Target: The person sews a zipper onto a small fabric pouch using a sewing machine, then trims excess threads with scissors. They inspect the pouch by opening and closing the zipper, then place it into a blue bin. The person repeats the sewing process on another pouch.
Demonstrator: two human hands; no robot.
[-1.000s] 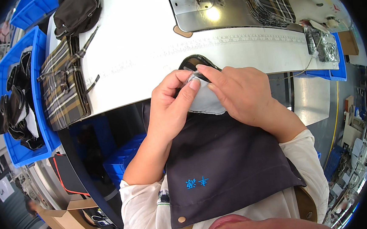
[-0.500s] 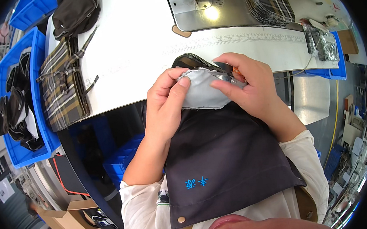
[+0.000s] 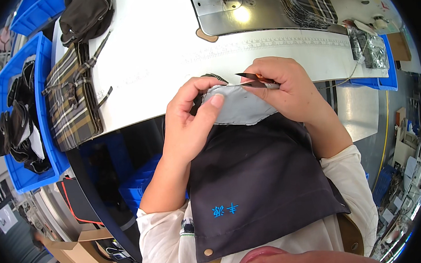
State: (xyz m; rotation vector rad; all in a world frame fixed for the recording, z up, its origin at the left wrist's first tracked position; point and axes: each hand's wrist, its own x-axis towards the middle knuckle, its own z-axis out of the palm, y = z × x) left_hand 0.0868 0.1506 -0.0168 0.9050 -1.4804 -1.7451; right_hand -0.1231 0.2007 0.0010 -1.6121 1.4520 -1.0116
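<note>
Between my hands, at the table's front edge, is a small sewn pouch (image 3: 240,109) with its pale grey lining outward. A dark zipper (image 3: 215,77) shows behind its upper left edge. My left hand (image 3: 192,111) pinches the pouch's left side, thumb on the lining and fingers behind. In my right hand (image 3: 288,89) are small thread snips (image 3: 260,81) with dark pointed blades and a bit of orange. The blades point left and stand apart, close to the pouch's top seam. Part of the snips is hidden inside my right palm.
A sewing machine's metal bed (image 3: 261,13) lies beyond my hands, with striped fabric (image 3: 309,2) on its right. Plaid pieces (image 3: 74,97) and a dark pouch (image 3: 85,18) lie on the table's left. A blue bin (image 3: 56,157) holds more dark pouches. A printed ruler (image 3: 282,42) crosses the table.
The snips have turned so both blades now show, pointing left at the pouch's top seam. The zipper part behind has dropped mostly out of sight. My left thumb has shifted right on the lining.
</note>
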